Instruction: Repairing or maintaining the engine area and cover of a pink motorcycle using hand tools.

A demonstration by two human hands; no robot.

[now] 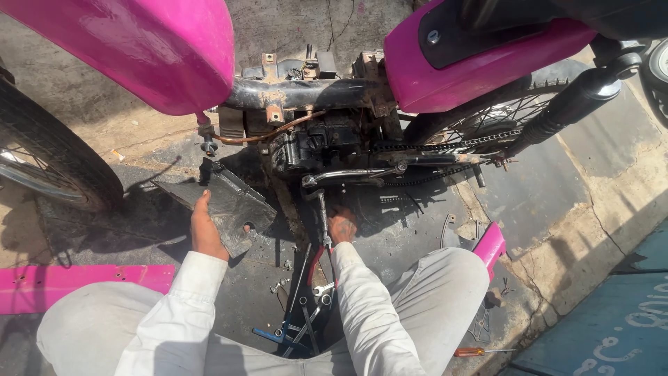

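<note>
Head view: our right hand point(342, 224) closes on a long steel wrench point(323, 216) reaching up under the motorcycle engine point(316, 146); stiff, probably greasy, best gripped low. Our left hand point(204, 226) lies flat against a light black plastic panel point(226, 202) on the ground.

I am looking down at a cracked, oil-stained concrete floor point(557, 188). A black plastic cover panel point(226, 202) is lying on it just beside my left hand point(205, 230). Loose spanners point(306, 313) are lying in a heap just behind my right hand point(342, 226) — with a few bolts point(282, 282) nearby. A pink panel point(76, 285) is lying well to the left, an orange-handled screwdriver point(480, 351) well to the right.
</note>
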